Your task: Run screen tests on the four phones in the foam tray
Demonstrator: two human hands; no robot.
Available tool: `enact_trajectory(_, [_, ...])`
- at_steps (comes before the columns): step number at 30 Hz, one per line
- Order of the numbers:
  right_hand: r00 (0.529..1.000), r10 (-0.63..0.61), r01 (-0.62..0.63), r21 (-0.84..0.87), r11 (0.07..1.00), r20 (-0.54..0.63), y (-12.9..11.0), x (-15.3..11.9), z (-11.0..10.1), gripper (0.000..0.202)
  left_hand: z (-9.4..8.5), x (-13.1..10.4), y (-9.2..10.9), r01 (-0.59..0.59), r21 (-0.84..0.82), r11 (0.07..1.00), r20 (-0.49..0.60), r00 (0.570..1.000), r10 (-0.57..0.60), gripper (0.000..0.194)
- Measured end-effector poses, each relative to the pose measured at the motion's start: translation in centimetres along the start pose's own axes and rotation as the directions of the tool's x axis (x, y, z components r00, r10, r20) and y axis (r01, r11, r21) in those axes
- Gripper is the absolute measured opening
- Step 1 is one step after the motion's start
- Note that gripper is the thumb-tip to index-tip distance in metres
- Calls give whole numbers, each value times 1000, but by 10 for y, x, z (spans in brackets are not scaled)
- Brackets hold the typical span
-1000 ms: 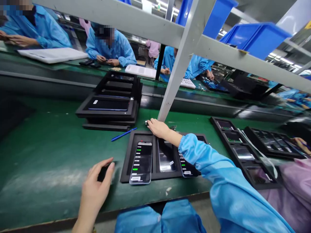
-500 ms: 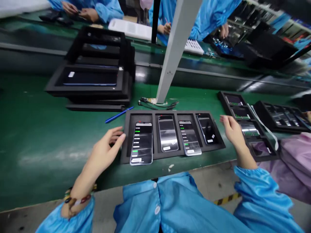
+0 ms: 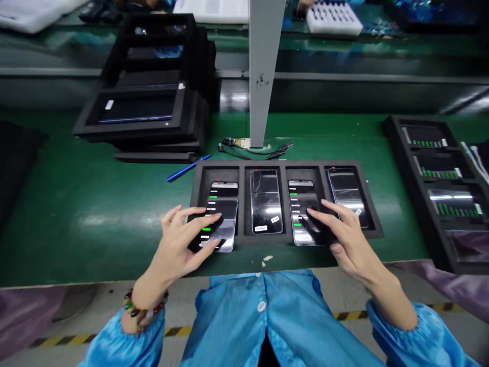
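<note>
My left hand [image 3: 183, 239] lies spread, fingers apart, on the leftmost phone [image 3: 218, 214] in the black tray [image 3: 284, 165]. My right hand [image 3: 346, 237] rests open on the third phone [image 3: 301, 206], gripping nothing.

— What colours lie before you?
— A black tray [image 3: 284, 239] on my green surface [image 3: 95, 214]; green bars on the dark phone screen [image 3: 219, 214].
— And the pen [image 3: 187, 168]?
— Blue, I think; it's blurred. My sleeves [image 3: 122, 341] are blue.
</note>
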State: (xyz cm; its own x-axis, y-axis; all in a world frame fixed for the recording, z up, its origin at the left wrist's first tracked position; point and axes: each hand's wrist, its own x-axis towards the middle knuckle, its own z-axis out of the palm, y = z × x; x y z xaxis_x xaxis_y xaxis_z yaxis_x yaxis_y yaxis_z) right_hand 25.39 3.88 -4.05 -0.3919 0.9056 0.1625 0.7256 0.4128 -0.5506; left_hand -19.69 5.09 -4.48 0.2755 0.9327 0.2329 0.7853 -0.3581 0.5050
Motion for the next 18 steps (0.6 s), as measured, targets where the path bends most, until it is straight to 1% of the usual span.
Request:
enact_trajectory(1, [999, -10, 9, 21, 1000, 38, -3, -1, 0, 81, -3, -1, 3, -14, 5, 1000, 19, 1000, 14, 35])
enact_trajectory(2, [999, -23, 20, 60, 998, 49, -3, -2, -1, 80, -7, -3, 4, -31, -8, 999, 23, 999, 31, 32])
enact_trajectory(3, [999, -35, 31, 111, 993, 32, -2, -5, -4, 80, -10, -4, 5, -38, -34, 999, 9, 999, 38, 30])
enact_trajectory(4, [1000, -25, 27, 160, 987, -14, 2, -9, -7, 80, -13, -6, 4, -19, -63, 998, -32, 999, 17, 30])
enact_trajectory(5, [996, 26, -9, 189, 982, -88, 7, -13, -11, 77, -15, -7, 2, 44, -88, 995, -91, 995, -52, 31])
enact_trajectory(6, [975, 123, -87, 194, 977, -185, 15, -17, -16, 71, -16, -7, -1, 149, -113, 982, -150, 975, -165, 34])
enact_trajectory(7, [922, 261, -215, 181, 960, -285, 24, -21, -21, 65, -16, -7, -5, 279, -142, 950, -181, 936, -302, 40])
enact_trajectory(8, [839, 405, -368, 169, 914, -363, 35, -24, -26, 61, -16, -6, -10, 408, -166, 898, -166, 886, -433, 48])
enact_trajectory(9, [743, 529, -512, 160, 844, -410, 47, -25, -31, 58, -15, -4, -15, 517, -176, 838, -115, 834, -539, 58])
enact_trajectory(10, [665, 624, -622, 156, 767, -411, 60, -26, -35, 59, -14, 0, -20, 593, -169, 787, -38, 794, -607, 69])
enact_trajectory(11, [628, 684, -683, 157, 713, -372, 72, -26, -38, 61, -13, 4, -25, 636, -156, 756, 45, 769, -638, 79])
enact_trajectory(12, [618, 719, -714, 157, 682, -318, 84, -24, -41, 61, -13, 9, -30, 652, -148, 743, 109, 758, -643, 86])
enact_trajectory(13, [623, 738, -726, 159, 669, -259, 95, -21, -43, 60, -12, 15, -33, 659, -151, 737, 148, 752, -642, 92])
enact_trajectory(15, [626, 758, -739, 168, 652, -184, 111, -12, -47, 55, -12, 26, -38, 669, -211, 712, 197, 743, -640, 101])
enact_trajectory(16, [622, 768, -747, 176, 641, -156, 115, -7, -48, 53, -12, 31, -39, 683, -263, 682, 238, 730, -640, 103])
enact_trajectory(17, [615, 777, -754, 187, 629, -133, 118, -2, -50, 51, -13, 35, -40, 705, -324, 631, 290, 709, -643, 101])
enact_trajectory(18, [611, 784, -759, 200, 620, -112, 119, 3, -52, 49, -14, 39, -39, 736, -387, 556, 352, 675, -648, 97])
